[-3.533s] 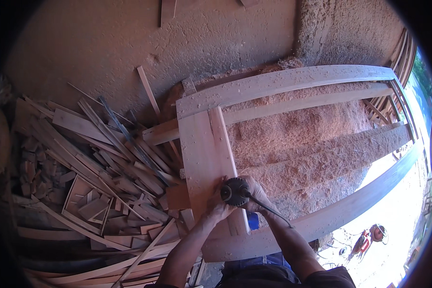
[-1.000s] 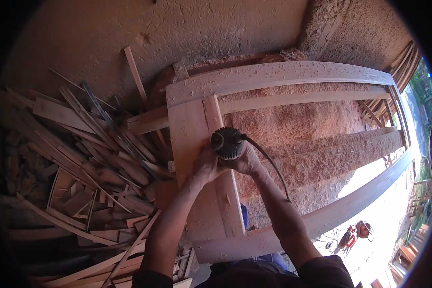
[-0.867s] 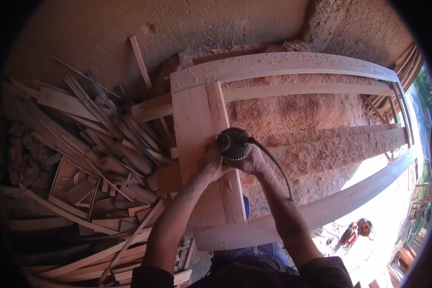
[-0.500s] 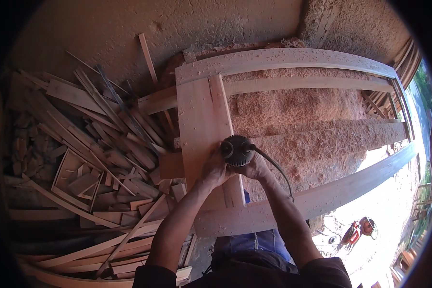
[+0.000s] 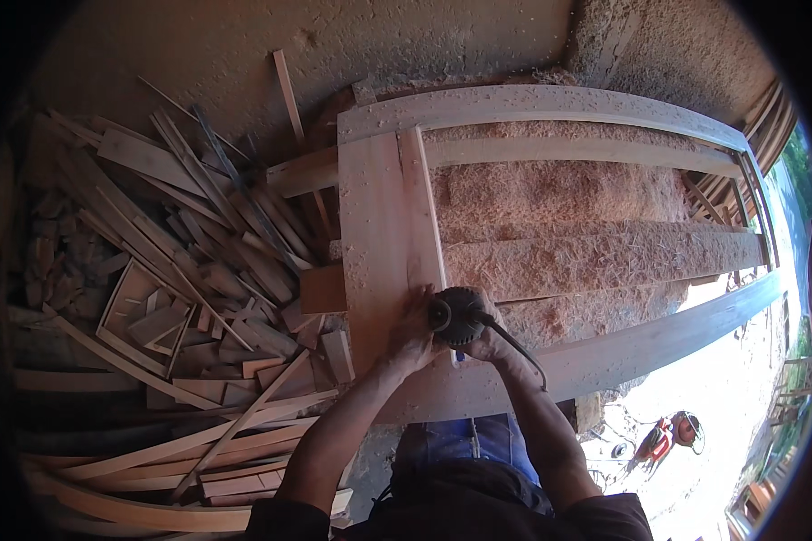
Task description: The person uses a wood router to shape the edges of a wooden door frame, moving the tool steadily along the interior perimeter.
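Observation:
Both my hands are wrapped round a corded trim router (image 5: 459, 316), seen from above by its round, black, ribbed top. My left hand (image 5: 412, 335) grips its left side, fingers closed. On the right side my right hand (image 5: 490, 343) is closed too, with the black cord (image 5: 523, 350) running out past it. The router sits on the inner edge of the wide crosspiece at the left end of a large pale wooden frame (image 5: 374, 216), near the corner closest to me. Its base and bit are hidden beneath the body and my hands.
Scrap wood (image 5: 158, 298) is heaped on the left. Shavings (image 5: 559, 203) cover the support beams and the ground inside the frame. A rough wall (image 5: 424, 41) stands behind. At lower right, a red tool (image 5: 659, 442) with a cable lies on the bright ground.
My hands have slid the router toward me and slightly right along the crosspiece's inner edge. The view has shifted a little.

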A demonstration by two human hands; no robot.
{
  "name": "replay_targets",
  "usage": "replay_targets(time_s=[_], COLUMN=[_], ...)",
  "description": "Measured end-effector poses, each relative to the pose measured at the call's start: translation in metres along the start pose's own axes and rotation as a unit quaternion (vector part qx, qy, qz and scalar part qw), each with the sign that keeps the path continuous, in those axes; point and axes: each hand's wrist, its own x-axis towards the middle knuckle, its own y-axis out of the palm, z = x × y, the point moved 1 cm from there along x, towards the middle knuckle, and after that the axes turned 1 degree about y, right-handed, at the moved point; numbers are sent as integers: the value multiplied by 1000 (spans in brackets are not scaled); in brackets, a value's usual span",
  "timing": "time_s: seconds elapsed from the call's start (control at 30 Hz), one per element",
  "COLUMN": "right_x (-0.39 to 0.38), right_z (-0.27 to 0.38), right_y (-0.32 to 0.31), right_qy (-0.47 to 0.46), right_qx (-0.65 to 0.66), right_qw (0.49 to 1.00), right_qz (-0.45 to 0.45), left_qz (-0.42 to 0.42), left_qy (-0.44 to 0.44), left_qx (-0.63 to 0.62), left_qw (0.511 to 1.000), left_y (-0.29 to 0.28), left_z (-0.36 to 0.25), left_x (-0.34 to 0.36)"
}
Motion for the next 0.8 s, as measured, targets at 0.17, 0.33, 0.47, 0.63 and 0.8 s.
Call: replay_targets(time_s=[0.17,0.33,0.47,0.63,0.8], right_x=[-27,-47,-56,-52,-44], right_z=[9,21,20,10,1], right_y=[5,0,-4,-1,3], right_qy=[87,71,91,99,71], right_qx=[86,48,66,61,42], right_qw=[992,996,992,992,995], right_qz=[39,10,55,58,47], left_qz=[-11,-26,-21,-11,-7], left_qy=[1,-8,-16,-15,-8], left_qx=[20,15,10,7,-2], left_qw=[1000,1000,1000,1000,1000], left_y=[6,13,13,8,3], left_z=[23,46,52,52,49], left_x=[-30,-61,-66,-64,-57])
